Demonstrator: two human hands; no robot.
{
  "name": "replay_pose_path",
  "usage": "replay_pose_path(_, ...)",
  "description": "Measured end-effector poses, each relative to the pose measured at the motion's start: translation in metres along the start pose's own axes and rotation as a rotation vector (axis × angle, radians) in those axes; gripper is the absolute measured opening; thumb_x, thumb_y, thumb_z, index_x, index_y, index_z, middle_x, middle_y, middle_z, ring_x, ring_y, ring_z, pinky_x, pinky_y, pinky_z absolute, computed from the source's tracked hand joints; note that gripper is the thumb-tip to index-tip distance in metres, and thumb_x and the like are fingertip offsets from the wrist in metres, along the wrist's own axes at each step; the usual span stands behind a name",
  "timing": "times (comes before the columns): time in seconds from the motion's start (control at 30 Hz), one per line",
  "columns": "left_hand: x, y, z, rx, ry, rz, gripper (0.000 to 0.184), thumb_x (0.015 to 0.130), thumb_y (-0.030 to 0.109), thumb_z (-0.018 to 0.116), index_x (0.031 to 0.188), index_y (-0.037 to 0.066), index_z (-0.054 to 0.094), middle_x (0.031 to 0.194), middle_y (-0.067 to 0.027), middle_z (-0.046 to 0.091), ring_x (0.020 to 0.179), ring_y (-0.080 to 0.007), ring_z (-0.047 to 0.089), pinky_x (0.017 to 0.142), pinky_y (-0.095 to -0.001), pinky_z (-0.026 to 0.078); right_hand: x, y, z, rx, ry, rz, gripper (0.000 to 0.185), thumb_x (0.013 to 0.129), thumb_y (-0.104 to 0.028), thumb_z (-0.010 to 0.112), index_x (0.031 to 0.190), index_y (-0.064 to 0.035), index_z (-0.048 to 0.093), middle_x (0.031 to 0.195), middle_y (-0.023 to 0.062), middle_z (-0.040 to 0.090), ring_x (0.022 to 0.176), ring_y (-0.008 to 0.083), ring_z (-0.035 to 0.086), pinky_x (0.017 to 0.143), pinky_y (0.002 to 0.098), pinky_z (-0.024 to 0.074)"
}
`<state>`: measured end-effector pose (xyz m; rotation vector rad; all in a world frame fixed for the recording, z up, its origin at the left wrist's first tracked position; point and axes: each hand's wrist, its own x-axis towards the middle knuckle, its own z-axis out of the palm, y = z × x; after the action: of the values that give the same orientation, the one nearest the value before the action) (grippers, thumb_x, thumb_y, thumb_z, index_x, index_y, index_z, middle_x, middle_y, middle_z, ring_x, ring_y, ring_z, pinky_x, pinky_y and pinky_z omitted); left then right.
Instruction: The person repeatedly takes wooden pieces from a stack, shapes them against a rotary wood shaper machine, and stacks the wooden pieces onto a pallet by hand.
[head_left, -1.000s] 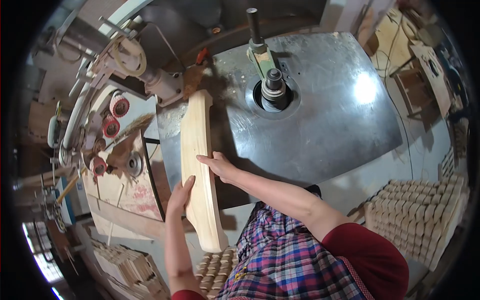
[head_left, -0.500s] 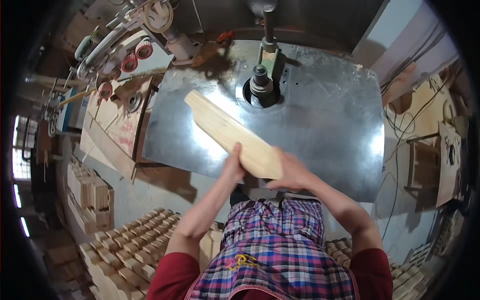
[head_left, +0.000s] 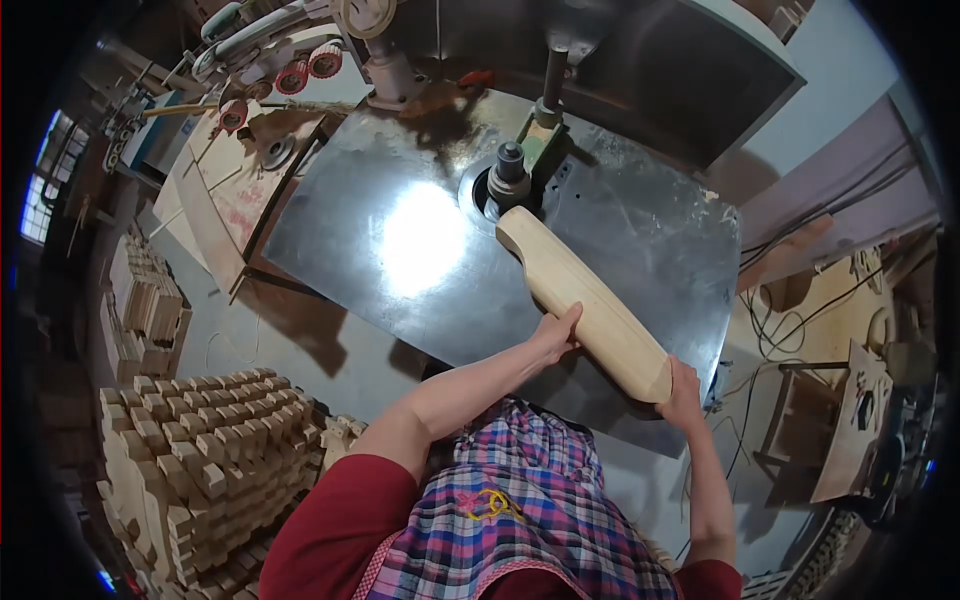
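Left hand (head_left: pixel 560 332) and right hand (head_left: pixel 684 395) grasp a board (head_left: pixel 592 305) pointing lengthwise from the near right corner of the counter (head_left: pixel 340 245) toward the spindle (head_left: pixel 508 172).

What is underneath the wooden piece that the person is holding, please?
The metal tabletop lies beneath the wooden piece, showing along both sides. The patch directly below is covered; whether they touch cannot be seen.

Fingers (head_left: pixel 685 388) on a wooden board (head_left: pixel 596 308)

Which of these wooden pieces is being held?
The pale board angled over the metal table, with left hand and right hand on it; the lower-left pieces stand stacked, untouched.
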<state>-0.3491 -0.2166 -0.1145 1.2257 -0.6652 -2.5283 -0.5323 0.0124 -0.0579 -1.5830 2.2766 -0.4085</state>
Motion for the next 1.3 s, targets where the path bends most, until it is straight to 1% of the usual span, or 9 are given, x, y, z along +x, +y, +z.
replay_pose_path(0.3, 0.023, 0.022, -0.010, 0.048, 0.064, 0.082, 0.059, 0.089, 0.039, 0.054, 0.111, -0.014, 0.044, 0.091, -0.0215, 0.054, 0.076, -0.0268, 0.057, 0.067, -0.0347, 0.051, 0.051, 0.014, 0.002, -0.020, 0.051, -0.070, 0.079, 0.056, -0.002, 0.064, 0.131, -0.0057, 0.037, 0.118, 0.0141, 0.048, 0.106, 0.0318, 0.043, 0.092, 0.0382, 0.0328)
replay_pose_path(0.43, 0.024, 0.045, -0.022, 0.200, 0.048, -0.029, 0.063, 0.089, 0.043, 0.052, 0.111, -0.015, 0.043, 0.087, -0.0232, 0.054, 0.073, -0.0306, 0.059, 0.064, -0.0347, 0.052, 0.065, 0.001, 0.008, -0.043, 0.081, -0.051, 0.077, 0.058, -0.002, 0.063, 0.130, -0.0058, 0.038, 0.118, 0.0143, 0.048, 0.104, 0.0316, 0.044, 0.092, 0.0381, 0.0325)
replay_pose_path(0.8, 0.034, 0.082, -0.059, 0.213, 0.053, 0.006, 0.067, 0.089, 0.045, 0.051, 0.113, -0.016, 0.039, 0.092, -0.0275, 0.053, 0.072, -0.0356, 0.059, 0.063, -0.0378, 0.053, 0.098, -0.036, 0.030, -0.100, 0.118, -0.016, 0.072, 0.060, -0.004, 0.063, 0.129, -0.0053, 0.040, 0.117, 0.0154, 0.047, 0.103, 0.0321, 0.044, 0.091, 0.0383, 0.0320)
replay_pose_path(0.93, 0.039, 0.099, -0.079, 0.151, 0.141, 0.110, 0.066, 0.088, 0.042, 0.054, 0.114, -0.016, 0.039, 0.098, -0.0288, 0.052, 0.074, -0.0362, 0.059, 0.066, -0.0393, 0.053, 0.106, -0.091, 0.026, -0.281, 0.381, -0.057, 0.062, 0.063, -0.006, 0.062, 0.123, -0.0033, 0.045, 0.113, 0.0158, 0.050, 0.100, 0.0326, 0.045, 0.089, 0.0382, 0.0346)
replay_pose_path(1.0, 0.029, 0.104, -0.091, 0.104, 0.143, 0.116, 0.065, 0.088, 0.042, 0.054, 0.116, -0.015, 0.038, 0.100, -0.0286, 0.051, 0.078, -0.0362, 0.059, 0.069, -0.0400, 0.053, 0.093, -0.112, 0.059, -0.066, 0.416, 0.002, 0.053, 0.065, -0.008, 0.064, 0.116, -0.0018, 0.050, 0.100, 0.0149, 0.055, 0.093, 0.0322, 0.049, 0.083, 0.0376, 0.0393)
replay_pose_path(1.03, 0.022, 0.106, -0.098, 0.057, 0.150, 0.122, 0.065, 0.088, 0.041, 0.055, 0.118, -0.014, 0.037, 0.103, -0.0283, 0.050, 0.081, -0.0362, 0.058, 0.072, -0.0408, 0.052, 0.086, -0.122, 0.073, 0.108, 0.283, -0.038, 0.046, 0.072, -0.018, 0.067, 0.111, -0.0001, 0.051, 0.089, 0.0129, 0.059, 0.078, 0.0272, 0.053, 0.070, 0.0349, 0.0440)
replay_pose_path(1.1, 0.009, 0.111, -0.115, -0.032, 0.160, 0.130, 0.065, 0.088, 0.040, 0.056, 0.122, -0.012, 0.035, 0.107, -0.0278, 0.049, 0.089, -0.0361, 0.057, 0.078, -0.0423, 0.050, 0.096, -0.168, 0.067, 0.778, -0.383, 0.557, 0.051, 0.081, -0.037, 0.063, 0.110, 0.0041, 0.051, 0.087, 0.0127, 0.061, 0.061, 0.0196, 0.052, 0.057, 0.0304, 0.0439)
replay_pose_path(1.17, -0.002, 0.122, -0.140, -0.111, 0.167, 0.170, 0.060, 0.085, 0.036, 0.062, 0.117, -0.011, 0.043, 0.109, -0.0243, 0.051, 0.091, -0.0334, 0.057, 0.077, -0.0418, 0.050, 0.116, -0.183, 0.089, 1.321, -0.289, 0.883, 0.062, 0.086, -0.054, 0.049, 0.107, 0.0045, 0.050, 0.088, 0.0141, 0.061, 0.055, 0.0138, 0.050, 0.047, 0.0248, 0.0399)
replay_pose_path(1.3, 0.002, 0.169, -0.192, -0.295, 0.227, 0.143, 0.060, 0.083, 0.035, 0.064, 0.119, -0.008, 0.044, 0.112, -0.0218, 0.051, 0.101, -0.0303, 0.053, 0.086, -0.0405, 0.044, 0.173, -0.225, 0.116, 1.474, -0.086, 0.978, 0.071, 0.084, -0.060, 0.047, 0.108, 0.0080, 0.049, 0.088, 0.0151, 0.060, 0.058, 0.0150, 0.050, 0.049, 0.0254, 0.0413)
